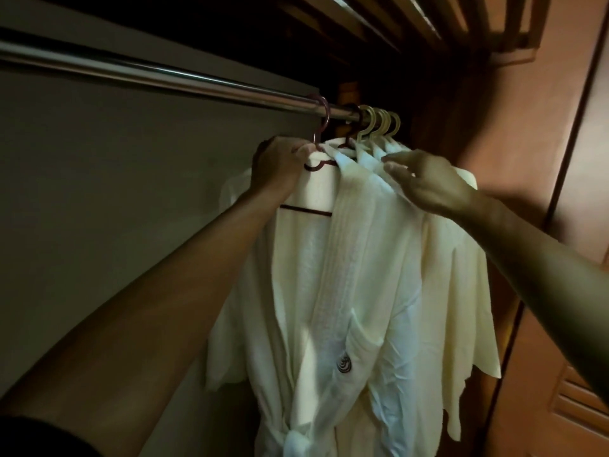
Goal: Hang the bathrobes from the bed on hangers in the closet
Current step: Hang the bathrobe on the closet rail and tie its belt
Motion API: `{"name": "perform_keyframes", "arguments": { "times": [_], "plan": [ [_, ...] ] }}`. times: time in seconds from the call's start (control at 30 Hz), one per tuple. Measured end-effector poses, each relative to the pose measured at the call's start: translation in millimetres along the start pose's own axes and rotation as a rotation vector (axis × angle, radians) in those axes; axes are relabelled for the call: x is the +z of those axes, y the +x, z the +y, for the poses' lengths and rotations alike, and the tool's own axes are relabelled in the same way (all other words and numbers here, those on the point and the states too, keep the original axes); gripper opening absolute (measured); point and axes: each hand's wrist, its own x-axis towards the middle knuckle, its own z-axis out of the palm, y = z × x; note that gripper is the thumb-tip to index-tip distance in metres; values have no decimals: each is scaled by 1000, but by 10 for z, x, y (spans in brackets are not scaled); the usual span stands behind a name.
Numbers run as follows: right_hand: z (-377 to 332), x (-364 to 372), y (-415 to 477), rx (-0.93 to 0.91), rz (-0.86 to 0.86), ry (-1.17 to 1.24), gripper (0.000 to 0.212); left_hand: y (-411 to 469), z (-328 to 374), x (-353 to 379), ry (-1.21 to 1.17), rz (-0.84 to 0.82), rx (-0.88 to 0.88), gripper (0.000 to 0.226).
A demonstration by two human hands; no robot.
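**Front bathrobe being settled on the rod**

Left hand (280,166) closed around the shoulder of the dark red hanger (316,163), at about 11 o'clock of the front bathrobe (333,291) — probably to steady it while hooked on the closet rod (158,77). Right hand (425,179) half open, fingers spread, touching the collars of the other bathrobes (438,258) at 1 o'clock; gripping nothing, likely pressing them aside to make room. Pale hangers (382,122) packed together near the rod's far end. Dim closet — plain grey back wall (99,192) at 9 o'clock, wooden door (543,159) at 3 o'clock, wooden slats (412,18) at 12 o'clock. Bed not in view.
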Motion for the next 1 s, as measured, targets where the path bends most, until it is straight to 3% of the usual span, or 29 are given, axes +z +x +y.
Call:
{"name": "perform_keyframes", "arguments": {
  "times": [0.07, 0.13, 0.17, 0.23, 0.3, 0.37, 0.47, 0.53, 0.6, 0.63, 0.7, 0.77, 0.93, 1.0],
  "plan": [
    [-170, -13, -151, 16, 81, 51, 44, -135, 81, 26, -4, 175, 38, 31],
    [-259, 11, -276, 108, 37, 56, 55, -366, 210, 78, -163, 316, 60, 20],
    [-267, 38, -337, 173, -24, 55, 61, -503, 291, 97, -268, 297, 37, 21],
    [-254, 104, -459, 249, -155, 22, 73, -759, 364, 211, -382, 90, -38, 31],
    [-185, 166, -569, 264, -222, 14, 82, -934, 326, 330, -227, -155, -37, 39],
    [-104, 213, -680, 304, -233, 88, 81, -966, 225, 378, -103, -280, -4, 42],
    [-10, 257, -866, 350, -311, 138, 78, -884, 143, 300, -285, -247, -101, 28],
    [-4, 206, -976, 299, -391, 61, 55, -849, 72, 270, -301, -199, -133, 28],
    [-11, 71, -1054, 259, -302, 16, 29, -868, 52, 260, -245, -188, -131, 32],
    [-22, 0, -1097, 255, -213, 30, 26, -876, 57, 256, -210, -196, -122, 30],
    [-67, -55, -1215, 294, -39, 143, 28, -877, 75, 263, -189, -224, -97, 24],
    [-102, 50, -1397, 357, 16, 232, 30, -903, 124, 242, -198, -245, -94, 20],
    [56, 416, -1990, 448, -171, 244, 33, -1150, 213, 179, -204, -181, -95, 8],
    [135, 513, -2236, 507, -223, 173, 41, -1314, 260, 148, -206, -140, -77, 34]
  ]
}}
